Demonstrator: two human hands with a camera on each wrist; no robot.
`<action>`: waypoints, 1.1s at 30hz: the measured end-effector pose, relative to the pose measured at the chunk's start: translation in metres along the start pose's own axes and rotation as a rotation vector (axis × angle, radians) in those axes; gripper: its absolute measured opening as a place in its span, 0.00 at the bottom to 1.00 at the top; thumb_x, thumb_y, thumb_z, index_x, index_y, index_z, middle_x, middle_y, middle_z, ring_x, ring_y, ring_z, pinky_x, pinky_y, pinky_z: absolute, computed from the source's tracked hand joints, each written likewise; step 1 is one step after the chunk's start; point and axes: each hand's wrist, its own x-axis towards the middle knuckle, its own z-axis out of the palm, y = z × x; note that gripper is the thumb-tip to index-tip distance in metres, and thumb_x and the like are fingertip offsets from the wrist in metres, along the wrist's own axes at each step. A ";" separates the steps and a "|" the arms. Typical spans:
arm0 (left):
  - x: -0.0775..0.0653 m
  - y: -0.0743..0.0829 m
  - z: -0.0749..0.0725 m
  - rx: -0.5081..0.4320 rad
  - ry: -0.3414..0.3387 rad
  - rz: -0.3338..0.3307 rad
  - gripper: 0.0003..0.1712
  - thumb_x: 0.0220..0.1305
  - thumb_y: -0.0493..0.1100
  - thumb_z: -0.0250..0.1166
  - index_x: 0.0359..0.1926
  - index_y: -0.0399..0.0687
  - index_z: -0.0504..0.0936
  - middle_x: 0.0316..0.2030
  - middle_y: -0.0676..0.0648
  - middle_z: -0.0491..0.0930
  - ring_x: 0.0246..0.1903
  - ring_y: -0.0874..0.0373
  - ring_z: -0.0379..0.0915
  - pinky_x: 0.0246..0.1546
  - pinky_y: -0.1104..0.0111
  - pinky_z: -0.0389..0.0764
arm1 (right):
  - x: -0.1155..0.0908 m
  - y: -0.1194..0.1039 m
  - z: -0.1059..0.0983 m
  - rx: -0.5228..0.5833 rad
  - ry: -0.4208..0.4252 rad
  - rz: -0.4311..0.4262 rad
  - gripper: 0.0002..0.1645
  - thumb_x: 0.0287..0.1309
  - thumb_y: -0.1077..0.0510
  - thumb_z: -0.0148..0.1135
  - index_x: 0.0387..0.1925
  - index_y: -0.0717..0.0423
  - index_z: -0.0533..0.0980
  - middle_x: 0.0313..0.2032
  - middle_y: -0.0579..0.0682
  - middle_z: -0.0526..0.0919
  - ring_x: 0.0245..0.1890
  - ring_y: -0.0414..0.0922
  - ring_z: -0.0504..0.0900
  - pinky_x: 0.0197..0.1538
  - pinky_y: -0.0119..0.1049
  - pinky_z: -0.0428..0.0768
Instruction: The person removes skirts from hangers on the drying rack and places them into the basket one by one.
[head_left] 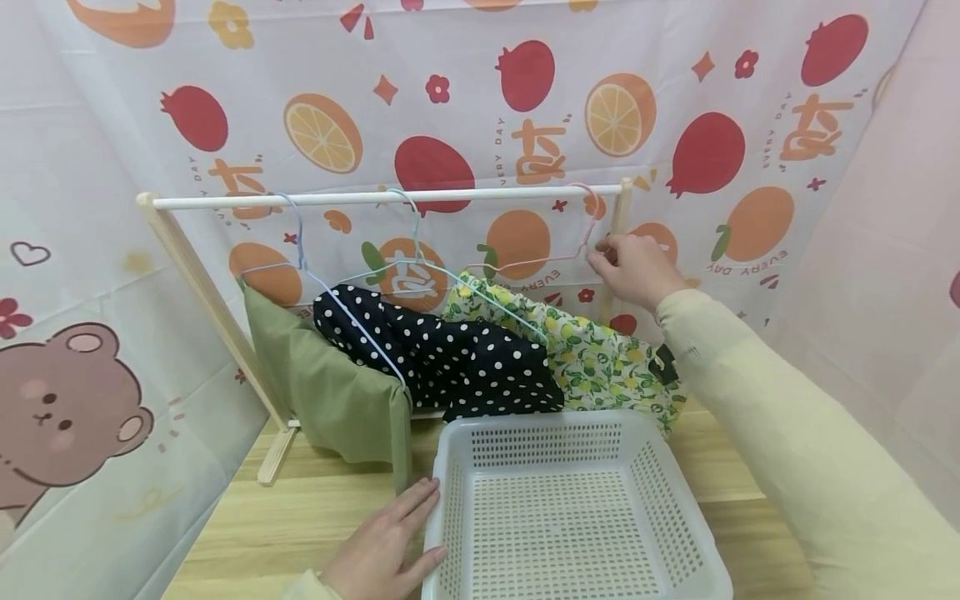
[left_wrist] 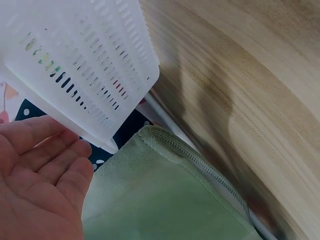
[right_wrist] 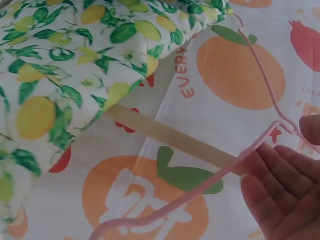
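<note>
My right hand (head_left: pixel 633 267) pinches a pink hanger (right_wrist: pixel 215 175) near its neck, between thumb and fingers. The hanger's hook is over the white rail (head_left: pixel 465 197). A lemon-print cloth (head_left: pixel 600 358) hangs from it, with a dark patch at its right end. With fingers extended, my left hand (head_left: pixel 386 542) touches the left rim of a white perforated basket (head_left: pixel 577 421). Under that hand, in the left wrist view, is the zipped edge of a green cloth (left_wrist: pixel 165 185), which hangs on a blue hanger (head_left: pixel 301 242).
A black polka-dot cloth (head_left: pixel 480 358) hangs from a mint hanger (head_left: pixel 417 242) between the other two cloths. The wooden rack's left post (head_left: pixel 217 308) stands on the wood-grain table (head_left: pixel 300 517). Fruit-print curtain (head_left: pixel 450 92) hangs close behind the rail.
</note>
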 end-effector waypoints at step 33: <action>-0.003 0.000 -0.001 0.007 0.009 -0.012 0.41 0.57 0.63 0.58 0.61 0.37 0.67 0.64 0.45 0.61 0.62 0.53 0.57 0.55 0.59 0.66 | 0.012 -0.007 0.008 0.197 -0.112 0.000 0.23 0.69 0.46 0.36 0.35 0.55 0.74 0.23 0.54 0.66 0.22 0.48 0.64 0.27 0.40 0.66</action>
